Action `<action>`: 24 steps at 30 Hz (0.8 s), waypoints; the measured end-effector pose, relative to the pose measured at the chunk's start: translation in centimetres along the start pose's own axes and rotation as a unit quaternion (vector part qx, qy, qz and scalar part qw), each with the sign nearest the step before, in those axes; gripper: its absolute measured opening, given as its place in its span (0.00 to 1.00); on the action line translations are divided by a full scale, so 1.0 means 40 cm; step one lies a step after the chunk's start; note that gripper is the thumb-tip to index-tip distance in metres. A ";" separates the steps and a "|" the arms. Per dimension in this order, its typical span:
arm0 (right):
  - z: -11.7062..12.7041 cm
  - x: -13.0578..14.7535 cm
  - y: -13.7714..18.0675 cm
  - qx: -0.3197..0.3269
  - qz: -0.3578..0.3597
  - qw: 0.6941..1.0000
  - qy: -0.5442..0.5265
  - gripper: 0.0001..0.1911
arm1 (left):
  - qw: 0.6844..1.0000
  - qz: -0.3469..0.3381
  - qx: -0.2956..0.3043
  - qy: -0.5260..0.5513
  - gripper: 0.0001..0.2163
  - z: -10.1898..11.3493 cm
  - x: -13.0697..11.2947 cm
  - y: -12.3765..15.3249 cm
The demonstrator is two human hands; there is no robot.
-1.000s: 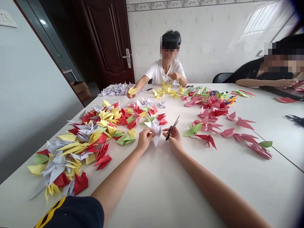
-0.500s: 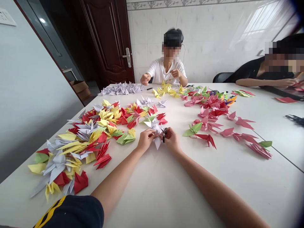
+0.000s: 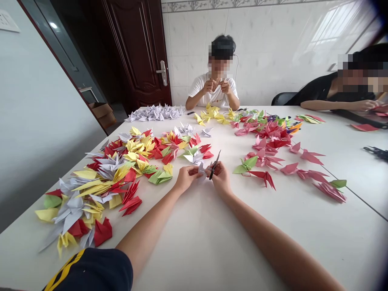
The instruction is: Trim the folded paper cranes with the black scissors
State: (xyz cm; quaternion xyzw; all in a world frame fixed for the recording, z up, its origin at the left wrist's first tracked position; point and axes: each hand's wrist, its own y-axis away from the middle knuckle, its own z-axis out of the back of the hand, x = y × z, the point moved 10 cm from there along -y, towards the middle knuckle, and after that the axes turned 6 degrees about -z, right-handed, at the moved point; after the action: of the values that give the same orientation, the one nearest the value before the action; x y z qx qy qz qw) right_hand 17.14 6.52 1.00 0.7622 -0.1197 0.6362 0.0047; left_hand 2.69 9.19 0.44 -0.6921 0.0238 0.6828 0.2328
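My left hand (image 3: pixel 184 178) pinches a small folded white paper piece (image 3: pixel 201 170) over the white table (image 3: pixel 212 238). My right hand (image 3: pixel 220 176) is closed round black scissors (image 3: pixel 215 164), whose blades point up and away beside the paper. Both hands meet at the table's middle, just in front of a heap of folded paper shapes (image 3: pixel 169 149) in red, yellow, green and white.
More folded pieces spread along the left side (image 3: pixel 91 186). Pink and red ones (image 3: pixel 273 157) lie to the right, white ones (image 3: pixel 154 113) at the far edge. A person in white (image 3: pixel 214 87) sits opposite, another in black (image 3: pixel 342 95) at the right. A dark door (image 3: pixel 139 52) stands behind.
The scissors swung in toward the paper, then their blades tipped up again. The white paper now shows less between my hands. The person opposite drew their arm back and raised both hands.
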 end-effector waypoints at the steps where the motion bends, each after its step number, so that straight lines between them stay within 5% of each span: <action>1: 0.001 0.005 0.002 -0.005 0.009 1.000 0.019 0.15 | 1.000 0.003 0.001 0.001 0.20 0.000 0.000 -0.001; 8: 0.010 0.040 0.013 -0.041 0.081 0.985 0.150 0.11 | 1.000 -0.011 0.011 -0.004 0.19 -0.005 -0.014 0.002; 13: -0.014 0.040 0.018 0.001 0.065 0.992 0.110 0.13 | 1.000 -0.016 0.013 0.023 0.18 -0.008 -0.021 0.006; 24: -0.020 -0.009 0.009 0.035 -0.008 0.999 0.031 0.19 | 0.996 0.020 -0.084 0.032 0.19 0.051 -0.008 0.002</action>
State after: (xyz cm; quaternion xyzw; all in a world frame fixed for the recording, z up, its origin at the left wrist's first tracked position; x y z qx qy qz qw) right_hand 16.25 6.37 0.77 0.7425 -0.0916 0.6635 -0.0131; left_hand 0.76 9.76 0.82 -0.7302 -0.0118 0.6643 0.1593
